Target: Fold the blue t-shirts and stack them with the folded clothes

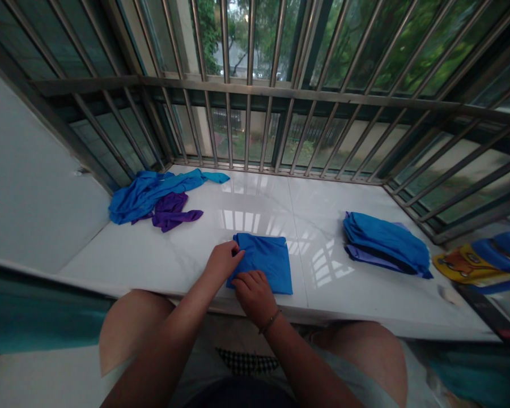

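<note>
A blue cloth [268,258], folded into a flat, roughly square shape, lies on the white tiled ledge in front of me. My left hand [225,258] is closed at its upper left edge, with thumb and fingers pinched together on the fabric. At the lower left corner of the same cloth, my right hand [254,290] has its fingers curled and closed on the edge. The fingers partly hide the cloth's left side. A bracelet is on my right wrist.
Loose blue garments [142,195] and a purple cloth [174,212] lie crumpled at the left. A folded blue and purple stack [385,241] sits at the right, near a yellow and blue package [480,263]. Metal bars [249,127] line the ledge's [259,190] far side.
</note>
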`<state>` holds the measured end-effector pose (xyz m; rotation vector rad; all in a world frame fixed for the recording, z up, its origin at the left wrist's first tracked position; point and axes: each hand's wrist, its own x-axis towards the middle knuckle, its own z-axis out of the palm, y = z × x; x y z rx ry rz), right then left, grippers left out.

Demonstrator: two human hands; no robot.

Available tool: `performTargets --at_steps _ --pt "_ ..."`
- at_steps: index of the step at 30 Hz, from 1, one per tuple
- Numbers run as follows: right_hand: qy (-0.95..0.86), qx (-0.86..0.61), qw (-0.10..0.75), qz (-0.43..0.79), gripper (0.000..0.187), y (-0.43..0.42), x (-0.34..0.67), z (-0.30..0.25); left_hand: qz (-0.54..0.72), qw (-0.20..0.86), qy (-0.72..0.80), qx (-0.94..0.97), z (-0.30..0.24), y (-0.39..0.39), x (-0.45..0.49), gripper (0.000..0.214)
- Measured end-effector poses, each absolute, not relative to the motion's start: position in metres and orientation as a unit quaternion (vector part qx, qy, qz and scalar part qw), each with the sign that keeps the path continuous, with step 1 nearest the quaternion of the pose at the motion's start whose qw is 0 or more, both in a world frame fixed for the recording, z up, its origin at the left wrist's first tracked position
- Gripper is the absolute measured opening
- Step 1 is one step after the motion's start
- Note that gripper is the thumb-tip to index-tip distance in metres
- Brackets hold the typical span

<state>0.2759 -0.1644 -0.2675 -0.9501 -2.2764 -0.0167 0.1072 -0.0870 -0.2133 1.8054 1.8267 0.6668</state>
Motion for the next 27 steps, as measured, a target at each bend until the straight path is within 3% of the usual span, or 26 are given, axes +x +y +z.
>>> performTargets --at_steps 5,7,9,12,16,19,23,27 --pt "-0.875 -0.351 0.332 -0.008 0.008 -0.165 0.278 -0.271 0.351 0.436 0.658 0.503 -0.231 -0.085 0.100 0.028" --pt "-0.880 -0.346 0.326 -0.007 0.009 -0.165 0.278 -0.272 0.338 0.459 0.673 0.472 -0.238 -0.084 0.094 0.024" --pt "-0.885 -0.339 0.319 -0.004 0.010 -0.164 0.278 -0.273 0.295 0.410 0.698 0.507 -0.242 -0.085 0.088 0.020" --pt "-0.889 -0.334 0.313 0.005 0.009 -0.163 0.276 -0.271 0.243 0.250 0.724 0.595 -0.238 -0.089 0.086 0.009" --pt "-0.887 -0.340 0.312 0.015 0.002 -0.170 0.275 -0.264 0.298 0.069 0.666 0.681 -0.227 -0.093 0.103 0.028" --pt "-0.878 -0.346 0.331 0.013 0.017 -0.176 0.279 -0.253 0.313 0.058 0.567 0.760 -0.227 -0.090 0.126 0.033" --pt "-0.835 -0.426 0.349 0.025 0.025 -0.169 0.292 -0.241 0.217 0.084 0.553 0.800 -0.242 -0.082 0.149 0.037" --pt "-0.784 -0.554 0.279 0.030 0.037 -0.151 0.307 -0.254 0.149 0.083 0.587 0.792 -0.254 -0.089 0.153 0.047"
